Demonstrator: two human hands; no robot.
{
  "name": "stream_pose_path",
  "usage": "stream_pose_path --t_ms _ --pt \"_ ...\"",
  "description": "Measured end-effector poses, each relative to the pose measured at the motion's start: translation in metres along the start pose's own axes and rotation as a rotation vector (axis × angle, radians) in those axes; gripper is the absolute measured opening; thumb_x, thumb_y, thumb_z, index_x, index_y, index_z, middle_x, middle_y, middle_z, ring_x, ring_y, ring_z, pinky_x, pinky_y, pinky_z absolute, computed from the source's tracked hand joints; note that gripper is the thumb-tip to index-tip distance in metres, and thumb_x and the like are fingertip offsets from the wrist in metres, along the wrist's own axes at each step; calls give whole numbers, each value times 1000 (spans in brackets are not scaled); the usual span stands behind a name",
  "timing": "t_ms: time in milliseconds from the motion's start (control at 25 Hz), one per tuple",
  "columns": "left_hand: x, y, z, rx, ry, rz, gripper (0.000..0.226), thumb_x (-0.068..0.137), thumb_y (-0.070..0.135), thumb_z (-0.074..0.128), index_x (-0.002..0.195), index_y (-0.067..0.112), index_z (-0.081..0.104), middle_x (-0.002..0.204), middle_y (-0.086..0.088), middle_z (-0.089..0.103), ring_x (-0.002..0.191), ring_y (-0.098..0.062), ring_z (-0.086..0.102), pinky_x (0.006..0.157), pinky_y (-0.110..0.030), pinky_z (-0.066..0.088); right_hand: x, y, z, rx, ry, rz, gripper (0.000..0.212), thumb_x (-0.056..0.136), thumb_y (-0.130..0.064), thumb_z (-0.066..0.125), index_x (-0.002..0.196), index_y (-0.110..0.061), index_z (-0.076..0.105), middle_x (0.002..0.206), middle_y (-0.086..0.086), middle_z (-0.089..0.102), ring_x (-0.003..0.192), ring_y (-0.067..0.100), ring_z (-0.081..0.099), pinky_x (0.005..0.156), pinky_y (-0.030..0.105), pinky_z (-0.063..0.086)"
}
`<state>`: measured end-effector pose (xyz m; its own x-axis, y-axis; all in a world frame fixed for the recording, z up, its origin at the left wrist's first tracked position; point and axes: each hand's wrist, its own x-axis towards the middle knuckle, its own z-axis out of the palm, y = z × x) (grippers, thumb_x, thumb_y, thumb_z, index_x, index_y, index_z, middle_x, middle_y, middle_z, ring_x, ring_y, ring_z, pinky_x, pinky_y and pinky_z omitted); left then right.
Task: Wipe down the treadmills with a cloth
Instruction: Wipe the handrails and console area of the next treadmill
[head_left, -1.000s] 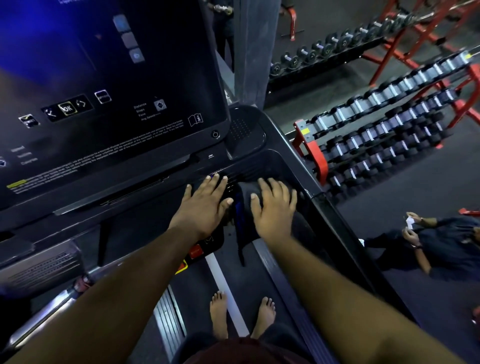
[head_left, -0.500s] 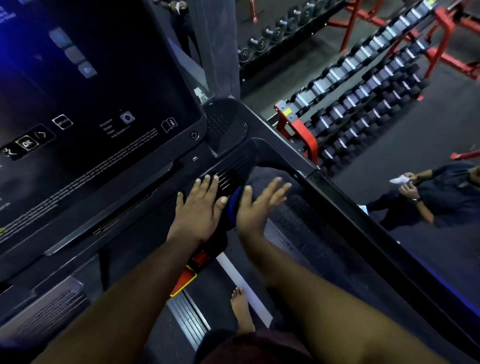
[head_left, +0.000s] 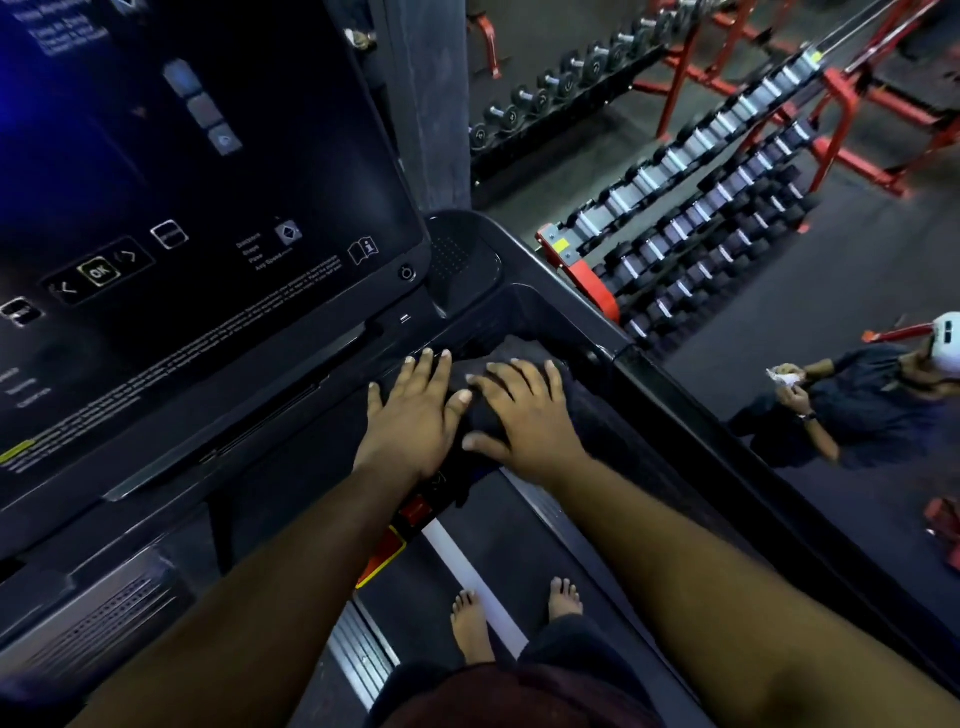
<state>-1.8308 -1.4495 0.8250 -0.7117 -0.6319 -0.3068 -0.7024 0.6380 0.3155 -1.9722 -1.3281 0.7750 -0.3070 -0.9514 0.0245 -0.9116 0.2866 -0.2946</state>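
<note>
I stand barefoot on a black treadmill whose console (head_left: 291, 384) carries a large dark touchscreen (head_left: 171, 197) at the upper left. My left hand (head_left: 410, 415) lies flat on the console ledge below the screen, fingers straight. My right hand (head_left: 524, 415) presses a dark cloth (head_left: 478, 410) flat onto the console's right corner, fingers spread over it. Most of the cloth is hidden under that hand; a dark edge hangs down below it.
The treadmill's right handrail (head_left: 691, 410) runs diagonally toward the lower right. A red safety key panel (head_left: 400, 525) sits under my left wrist. Red dumbbell racks (head_left: 691, 208) fill the floor to the right. A person (head_left: 857, 400) stands beside the treadmill at right.
My right hand, turned on edge half a second ago, now lies flat again over the cloth on the console corner. My left hand has stayed on the ledge.
</note>
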Motion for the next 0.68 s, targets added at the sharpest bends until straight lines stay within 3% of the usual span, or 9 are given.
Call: stream_pose_path --t_ms 40,120,240,320,360,480,600,680 --pt "0 -1 0 -1 -2 2 66 100 59 12 158 30 1 168 3 0 154 -16 -6 121 -58 0 -15 3 6 -25 -24 -33 93 77 -88 33 151 -31 34 155 2 36 146 28 25 119 61 9" --pt "-2 -1 1 -9 8 11 67 100 61 11 158 30 1 168 3 -1 154 -16 -6 121 -58 0 -10 16 3 -110 -110 -69 101 71 -85 51 153 -31 26 156 4 33 148 30 22 119 62 5" --pt "-3 -2 2 -21 28 25 70 98 65 11 158 29 0 168 2 -1 154 -16 -5 121 -59 1 46 17 -36 -209 -412 -31 97 66 -70 75 143 -26 38 137 3 50 134 28 41 113 57 23" --pt "-5 -1 2 -30 36 31 74 97 67 12 159 29 0 168 1 -3 153 -16 -7 121 -59 -1 60 9 -50 -249 -544 -40 99 63 -64 80 142 -23 39 132 5 54 129 28 45 109 55 30" --pt "-7 -1 1 -7 47 37 75 96 68 12 159 28 0 168 1 -4 153 -15 -8 120 -60 -2 54 6 -49 -242 -520 -40 97 65 -62 80 143 -23 39 134 5 53 130 28 44 109 55 30" --pt "-16 2 0 149 104 83 82 92 72 8 159 25 5 168 2 -3 153 -14 -11 117 -65 -8 12 3 -38 -146 -226 -29 77 83 -40 74 148 -23 38 150 3 44 143 26 34 118 52 24" --pt "-38 17 8 208 175 118 88 87 75 0 157 25 18 167 3 7 153 -15 -10 114 -66 -16 -19 14 -52 51 -63 -59 57 87 -15 68 141 -17 52 145 6 54 134 27 48 113 40 36" --pt "-59 43 18 94 264 144 93 86 79 -2 157 24 20 166 4 12 153 -15 -10 114 -58 -22 -49 25 -75 81 -27 -83 52 84 -13 67 135 -20 57 137 3 61 125 25 56 107 42 42"
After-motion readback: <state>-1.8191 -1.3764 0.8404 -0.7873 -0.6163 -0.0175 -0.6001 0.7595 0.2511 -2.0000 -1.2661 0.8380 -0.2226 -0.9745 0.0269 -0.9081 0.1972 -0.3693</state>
